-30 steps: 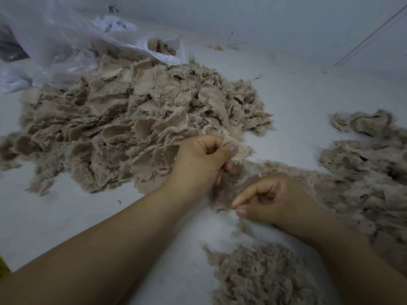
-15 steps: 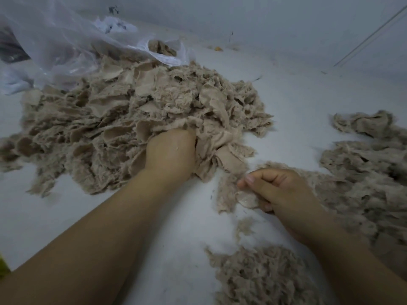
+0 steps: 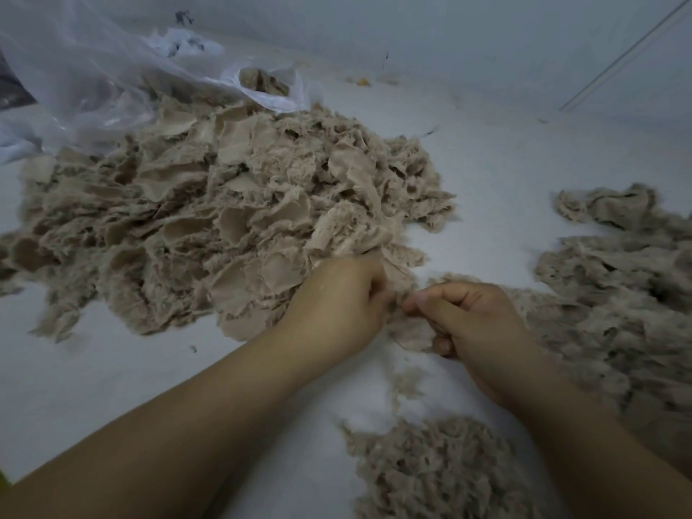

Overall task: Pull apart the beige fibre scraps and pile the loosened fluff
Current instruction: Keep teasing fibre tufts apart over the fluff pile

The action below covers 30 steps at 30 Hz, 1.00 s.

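Note:
A big heap of beige fibre scraps (image 3: 224,219) covers the left and middle of the white surface. At its near right edge my left hand (image 3: 337,305) grips a beige scrap (image 3: 402,284) with curled fingers. My right hand (image 3: 472,320) meets it from the right and pinches the same scrap, thumb and forefinger close to the left hand; more of the scrap hangs below its fingers. Loosened fluff (image 3: 618,312) lies spread out on the right, and a smaller fluff pile (image 3: 430,470) sits near the bottom edge between my forearms.
A clear plastic bag (image 3: 112,69) lies open at the back left with some scraps in its mouth. The white surface (image 3: 505,174) runs back to a pale wall. Small bits of debris (image 3: 363,82) lie near the wall.
My left hand has come out of the scrap heap and moved right with a scrap. My right hand has moved up and left, and the two hands now meet on that scrap.

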Each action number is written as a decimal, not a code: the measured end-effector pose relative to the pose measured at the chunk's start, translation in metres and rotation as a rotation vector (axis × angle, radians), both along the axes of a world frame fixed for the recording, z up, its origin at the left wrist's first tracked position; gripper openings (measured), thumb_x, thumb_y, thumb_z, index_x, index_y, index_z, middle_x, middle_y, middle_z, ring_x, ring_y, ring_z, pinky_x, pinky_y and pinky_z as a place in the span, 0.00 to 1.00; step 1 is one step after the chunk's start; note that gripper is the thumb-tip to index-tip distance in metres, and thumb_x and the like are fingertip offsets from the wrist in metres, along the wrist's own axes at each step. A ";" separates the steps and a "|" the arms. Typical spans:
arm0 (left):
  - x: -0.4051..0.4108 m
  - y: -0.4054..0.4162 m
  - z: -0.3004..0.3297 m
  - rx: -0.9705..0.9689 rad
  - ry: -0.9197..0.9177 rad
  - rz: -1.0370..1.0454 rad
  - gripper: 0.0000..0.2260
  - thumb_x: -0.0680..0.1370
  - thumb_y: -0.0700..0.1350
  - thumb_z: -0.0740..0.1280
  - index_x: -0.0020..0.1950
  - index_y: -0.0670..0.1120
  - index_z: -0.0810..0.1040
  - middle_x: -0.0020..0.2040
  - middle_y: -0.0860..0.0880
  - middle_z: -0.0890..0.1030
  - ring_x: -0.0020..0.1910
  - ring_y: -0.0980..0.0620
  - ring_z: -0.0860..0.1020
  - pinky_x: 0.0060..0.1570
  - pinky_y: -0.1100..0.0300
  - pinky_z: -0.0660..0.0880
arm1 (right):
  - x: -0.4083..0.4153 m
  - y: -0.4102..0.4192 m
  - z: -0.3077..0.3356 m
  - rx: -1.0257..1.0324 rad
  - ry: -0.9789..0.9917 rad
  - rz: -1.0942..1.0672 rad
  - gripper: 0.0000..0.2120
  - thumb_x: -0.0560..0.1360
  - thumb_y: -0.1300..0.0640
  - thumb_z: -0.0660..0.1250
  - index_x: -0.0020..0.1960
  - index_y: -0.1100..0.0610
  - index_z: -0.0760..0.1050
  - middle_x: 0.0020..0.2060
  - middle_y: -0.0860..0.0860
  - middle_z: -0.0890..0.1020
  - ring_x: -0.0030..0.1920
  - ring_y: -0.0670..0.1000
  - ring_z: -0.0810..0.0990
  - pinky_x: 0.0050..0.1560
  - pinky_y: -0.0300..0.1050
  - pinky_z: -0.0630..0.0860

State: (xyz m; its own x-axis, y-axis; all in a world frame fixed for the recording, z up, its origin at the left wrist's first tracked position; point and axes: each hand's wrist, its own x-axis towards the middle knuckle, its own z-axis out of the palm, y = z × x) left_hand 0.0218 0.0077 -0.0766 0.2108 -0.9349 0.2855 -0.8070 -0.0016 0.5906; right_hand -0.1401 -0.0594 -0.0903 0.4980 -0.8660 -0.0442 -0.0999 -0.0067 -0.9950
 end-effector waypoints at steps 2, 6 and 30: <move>-0.005 -0.001 0.002 -0.078 0.423 -0.007 0.08 0.77 0.41 0.70 0.38 0.44 0.80 0.29 0.51 0.78 0.27 0.55 0.75 0.29 0.59 0.72 | 0.001 0.001 0.002 -0.021 -0.018 0.031 0.14 0.76 0.53 0.70 0.33 0.54 0.84 0.20 0.45 0.70 0.22 0.45 0.65 0.24 0.37 0.66; -0.014 0.001 0.000 -0.015 0.870 -0.035 0.09 0.78 0.38 0.68 0.38 0.43 0.81 0.28 0.44 0.77 0.22 0.51 0.73 0.23 0.62 0.69 | 0.002 0.006 0.007 -0.010 -0.042 0.078 0.15 0.74 0.53 0.71 0.31 0.58 0.81 0.24 0.58 0.75 0.22 0.46 0.69 0.23 0.36 0.66; -0.018 0.001 0.001 0.076 0.921 -0.041 0.08 0.80 0.44 0.67 0.45 0.40 0.79 0.31 0.43 0.76 0.23 0.52 0.72 0.20 0.64 0.66 | 0.001 0.007 0.007 0.017 -0.144 0.099 0.10 0.75 0.62 0.70 0.37 0.66 0.78 0.23 0.51 0.78 0.20 0.41 0.71 0.22 0.32 0.67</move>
